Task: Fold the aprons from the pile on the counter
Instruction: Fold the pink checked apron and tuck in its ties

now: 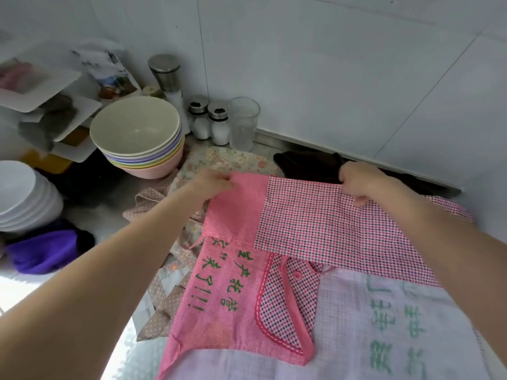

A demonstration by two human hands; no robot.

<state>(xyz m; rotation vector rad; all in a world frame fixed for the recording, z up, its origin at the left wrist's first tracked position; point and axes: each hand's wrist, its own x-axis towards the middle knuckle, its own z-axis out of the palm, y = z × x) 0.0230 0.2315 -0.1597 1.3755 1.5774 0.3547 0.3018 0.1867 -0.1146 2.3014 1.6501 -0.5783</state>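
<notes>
The pink apron (233, 283) lay spread at the counter's centre, its far edge gripped at both corners: the left hand (212, 183) pinched the corner at eleven o'clock, the right hand (356, 182) curled round the checked corner at one o'clock. A floral apron (222, 159) lay beneath at twelve o'clock, a pale apron (384, 325) at five. Stacked bowls (137, 135) stood at ten o'clock.
</notes>
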